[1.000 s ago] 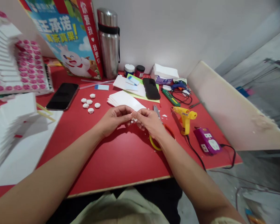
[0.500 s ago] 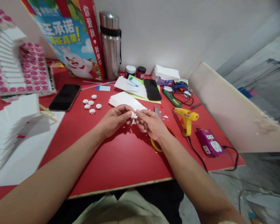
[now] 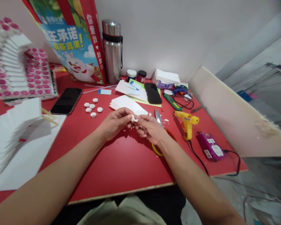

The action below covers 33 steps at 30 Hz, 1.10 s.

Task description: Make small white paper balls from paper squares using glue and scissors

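Between the fingertips of both hands is a small crumpled piece of white paper (image 3: 134, 118), partly hidden by the fingers. My left hand (image 3: 118, 123) pinches it from the left, thumb on top. My right hand (image 3: 151, 126) is closed on its right side. A stack of white paper strips (image 3: 128, 104) lies just beyond the hands. Scissors (image 3: 158, 118) with yellow-orange handles lie partly under my right wrist. Several small round white paper pieces (image 3: 93, 115) sit on the red table (image 3: 117, 168) to the left of my hands.
A yellow glue gun (image 3: 187, 122) and a purple power socket (image 3: 210, 146) with cables stand at right. Phones (image 3: 66, 100), a steel flask (image 3: 112, 53), a printed bag (image 3: 77, 47) and small jars (image 3: 131, 75) are behind. Fanned white card pieces (image 3: 16, 131) stand at left.
The white paper between my fingers looks more compact, with less hanging below it. My hands stay almost in place, and the view has tilted slightly upward.
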Tool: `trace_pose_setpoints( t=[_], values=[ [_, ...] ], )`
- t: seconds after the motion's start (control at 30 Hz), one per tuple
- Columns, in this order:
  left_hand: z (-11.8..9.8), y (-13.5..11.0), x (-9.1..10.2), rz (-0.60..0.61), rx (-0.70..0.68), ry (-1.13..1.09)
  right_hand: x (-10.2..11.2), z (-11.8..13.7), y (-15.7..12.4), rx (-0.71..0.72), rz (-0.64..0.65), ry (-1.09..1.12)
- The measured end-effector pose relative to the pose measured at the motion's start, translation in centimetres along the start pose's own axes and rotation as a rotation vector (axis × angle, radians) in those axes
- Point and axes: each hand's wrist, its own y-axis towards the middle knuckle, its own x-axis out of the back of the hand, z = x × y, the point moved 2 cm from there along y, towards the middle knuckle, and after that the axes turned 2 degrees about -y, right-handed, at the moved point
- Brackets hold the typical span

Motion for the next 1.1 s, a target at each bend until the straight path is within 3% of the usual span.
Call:
trace_pose_setpoints(
  t=[0.2,0.37,0.7,0.83,0.9,1.0,1.1],
  values=[
    [-0.2,-0.1,0.0,-0.077,-0.041,0.099,-0.3,0.2,0.0,0.011,-0.012,0.009],
    [-1.0,-0.4,0.1,-0.185,-0.193,0.440,-0.1,0.9,-0.1,0.044,-0.046,0.037],
    [-1.5,-0.8,-0.7,-0.135,-0.408,0.843,0.1,0.4,0.0,0.006,0.031,0.061],
    [-1.4,-0.8,-0.7,-0.125,-0.394,0.880,0.1,0.2,0.1,-0.020,0.047,0.061],
    [-1.4,-0.8,-0.5,-0.151,-0.391,0.914,0.2,0.4,0.1,0.038,-0.011,-0.018],
    [-1.4,-0.8,-0.3,-0.203,-0.407,0.962,0.4,0.8,-0.2,0.236,-0.197,-0.248],
    [-1.4,-0.6,-0.3,-0.224,-0.405,0.966,0.2,0.9,-0.4,0.326,-0.228,-0.371]
  ],
)
